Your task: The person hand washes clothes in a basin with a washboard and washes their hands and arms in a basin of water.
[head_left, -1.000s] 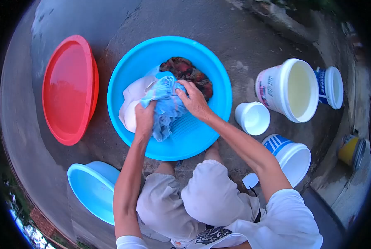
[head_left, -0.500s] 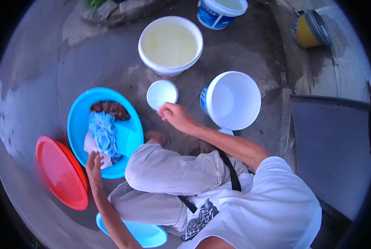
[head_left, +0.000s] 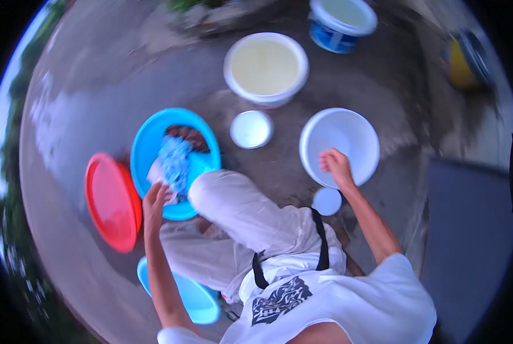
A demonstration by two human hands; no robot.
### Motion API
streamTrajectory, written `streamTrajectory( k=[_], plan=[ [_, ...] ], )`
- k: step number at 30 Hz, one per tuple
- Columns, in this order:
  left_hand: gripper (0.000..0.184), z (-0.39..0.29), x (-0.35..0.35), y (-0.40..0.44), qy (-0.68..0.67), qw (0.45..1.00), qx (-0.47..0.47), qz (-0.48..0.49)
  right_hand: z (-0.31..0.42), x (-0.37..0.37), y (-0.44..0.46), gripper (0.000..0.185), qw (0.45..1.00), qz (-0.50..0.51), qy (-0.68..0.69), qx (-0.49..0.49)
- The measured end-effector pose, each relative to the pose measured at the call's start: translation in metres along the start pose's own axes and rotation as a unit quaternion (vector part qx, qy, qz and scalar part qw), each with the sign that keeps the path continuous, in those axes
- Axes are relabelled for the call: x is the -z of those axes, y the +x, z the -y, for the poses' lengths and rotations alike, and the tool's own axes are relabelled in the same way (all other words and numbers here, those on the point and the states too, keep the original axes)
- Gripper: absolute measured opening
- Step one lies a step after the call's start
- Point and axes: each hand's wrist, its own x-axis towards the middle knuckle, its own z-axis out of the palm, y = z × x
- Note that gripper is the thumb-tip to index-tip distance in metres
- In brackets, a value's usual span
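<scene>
My right hand (head_left: 335,164) is over the mouth of a white bucket (head_left: 366,137), its fingers curled in and nothing showing in them. My left hand (head_left: 154,199), fingers apart, hangs at the near left rim of a round blue basin (head_left: 141,136). Inside that basin lie a bunched light-blue cloth (head_left: 175,161), a dark reddish patterned cloth (head_left: 188,136) and some pale fabric beside them. Between basin and bucket, a small white bowl (head_left: 251,129) sits on the ground. Both hands are slightly blurred.
A large white tub (head_left: 265,66) of yellowish liquid stands ahead, with a blue-and-white bucket (head_left: 339,37) beyond. Red basins (head_left: 112,200) lean at left; another blue basin (head_left: 193,301) is by my leg. A white disc (head_left: 327,201), yellow bucket (head_left: 464,66) and dark panel (head_left: 468,246) are at right.
My right hand has moved right, from beside the small white bowl to over the white bucket. My left hand stays by the blue basin. The camera view has shifted.
</scene>
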Motion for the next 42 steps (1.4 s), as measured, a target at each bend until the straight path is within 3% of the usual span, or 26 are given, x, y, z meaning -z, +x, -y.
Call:
streamTrajectory(
  k=[7, 16, 18, 19, 20, 21, 23, 24, 26, 27, 29, 30, 33, 35, 36, 38, 39, 41, 42],
  plan=[
    [0.046, 0.020, 0.044, -0.015, 0.020, 0.997, 0.004, -0.069, 0.044, -0.064, -0.006, 0.020, 0.993, 0.080, -0.057, 0.065],
    [0.044, 0.115, 0.106, 0.011, 0.015, 0.989, 0.067, -0.130, 0.073, -0.269, 0.020, 0.016, 0.942, 0.266, -0.162, 0.125],
    [0.044, 0.147, 0.099, 0.023, 0.057, 0.988, 0.070, -0.129, 0.069, -0.324, 0.029, 0.018, 0.896, 0.318, -0.234, 0.203],
    [0.044, 0.162, 0.095, 0.031, 0.114, 0.984, 0.063, -0.122, 0.068, -0.353, 0.034, 0.023, 0.862, 0.330, -0.287, 0.257],
    [0.046, 0.180, 0.087, 0.039, 0.143, 0.982, 0.032, -0.119, 0.058, -0.378, 0.044, 0.040, 0.828, 0.359, -0.327, 0.280],
    [0.048, 0.194, 0.078, 0.048, 0.172, 0.978, 0.001, -0.114, 0.050, -0.405, 0.052, 0.040, 0.823, 0.367, -0.333, 0.278],
    [0.052, 0.200, 0.057, 0.067, 0.237, 0.965, -0.031, -0.107, 0.031, -0.455, 0.069, 0.050, 0.682, 0.339, -0.459, 0.459],
    [0.052, 0.208, 0.046, 0.078, 0.231, 0.966, -0.027, -0.110, 0.021, -0.476, 0.080, 0.050, 0.677, 0.344, -0.462, 0.458],
    [0.051, 0.226, 0.026, 0.104, 0.321, 0.932, -0.134, -0.102, -0.004, -0.512, 0.108, 0.054, 0.576, 0.347, -0.527, 0.520],
    [0.051, 0.237, 0.018, 0.121, 0.317, 0.934, -0.133, -0.101, -0.020, -0.527, 0.127, 0.054, 0.574, 0.349, -0.531, 0.517],
    [0.049, 0.260, 0.001, 0.152, 0.367, 0.916, -0.118, -0.117, -0.056, -0.552, 0.164, 0.053, 0.492, 0.373, -0.548, 0.564],
    [0.045, 0.273, 0.000, 0.172, 0.396, 0.895, -0.120, -0.165, -0.061, -0.568, 0.172, 0.046, 0.504, 0.358, -0.524, 0.586],
    [0.042, 0.293, 0.010, 0.233, 0.327, 0.924, -0.048, -0.190, -0.083, -0.614, 0.205, 0.035, 0.508, 0.326, -0.549, 0.578],
    [0.037, 0.297, 0.024, 0.270, 0.360, 0.898, -0.014, -0.253, -0.087, -0.651, 0.225, 0.027, 0.517, 0.285, -0.536, 0.604],
    [0.037, 0.297, 0.031, 0.279, 0.355, 0.903, -0.003, -0.244, -0.082, -0.665, 0.225, 0.027, 0.516, 0.297, -0.541, 0.594],
    [0.039, 0.294, 0.042, 0.295, 0.258, 0.917, 0.066, -0.298, -0.062, -0.685, 0.224, 0.034, 0.580, 0.318, -0.568, 0.490],
    [0.039, 0.293, 0.043, 0.287, 0.254, 0.920, 0.064, -0.293, -0.052, -0.677, 0.220, 0.034, 0.580, 0.315, -0.573, 0.486],
    [0.039, 0.289, 0.046, 0.253, 0.158, 0.950, -0.059, -0.262, -0.031, -0.645, 0.201, 0.038, 0.634, 0.375, -0.561, 0.379],
    [0.039, 0.283, 0.041, 0.228, 0.184, 0.949, -0.096, -0.236, -0.027, -0.618, 0.188, 0.039, 0.629, 0.402, -0.520, 0.414]
  ],
)
